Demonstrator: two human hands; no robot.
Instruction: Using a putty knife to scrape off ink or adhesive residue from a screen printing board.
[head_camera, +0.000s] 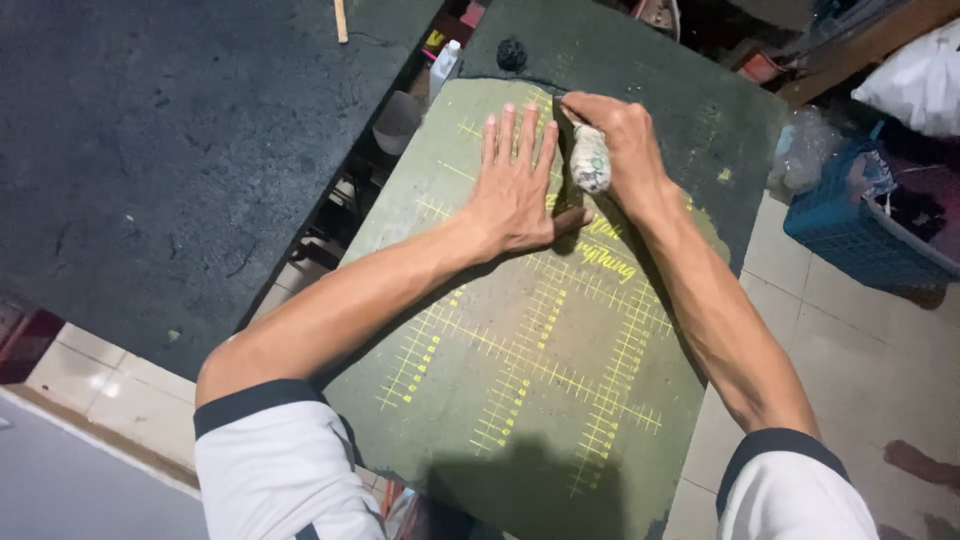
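A cutting mat (540, 380) lies on the worktop (700, 120) in front of the person. The left hand (515, 185) lies flat on the far part of the mat. Just right of it, the right hand (620, 140) holds a wrapped tool (590, 158) on the mat. A small dark lump (511, 53) sits on the worktop behind the mat. A second worktop (150, 150) stands to the left, with a bottle (443, 66) in the gap between the 2. A basket (850, 220) sits on the floor (860, 350) to the right.

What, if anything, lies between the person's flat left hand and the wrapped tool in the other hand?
Nothing visible does. The left hand lies flat, fingers spread, on the green cutting mat. The right hand holds the cloth-wrapped tool right beside it, and only a narrow strip of bare mat separates the two.
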